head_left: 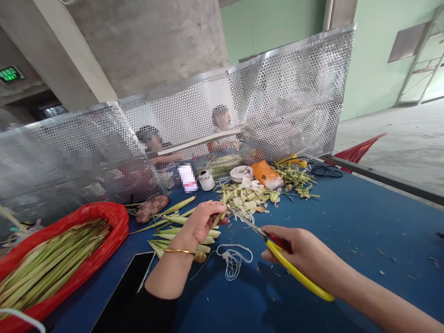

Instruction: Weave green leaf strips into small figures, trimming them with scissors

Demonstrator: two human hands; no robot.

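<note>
My left hand [204, 221], with a gold bangle at its wrist, pinches a pale green strip of leaf [219, 219] between thumb and fingers. Yellow-handled scissors [277, 252] are gripped in my right hand [298, 252], their blades pointing left toward the strip by my left fingertips. Whether the blades touch it I cannot tell. Beneath and behind my left hand lie several pale green husk-like pieces [173, 219]. A loose bundle of white string [233, 263] rests on the blue table [347, 222] between my forearms. Cut scraps [246, 196] are heaped just beyond the scissor tips.
A red bag [120, 217] holding long green leaves stands left, beside a dark flat phone-like device [121, 291]. At the back are a lit phone [187, 178], a tape roll [242, 173], an orange packet [265, 172] and green trimmings [294, 178]. A perforated metal screen [294, 92] separates people beyond.
</note>
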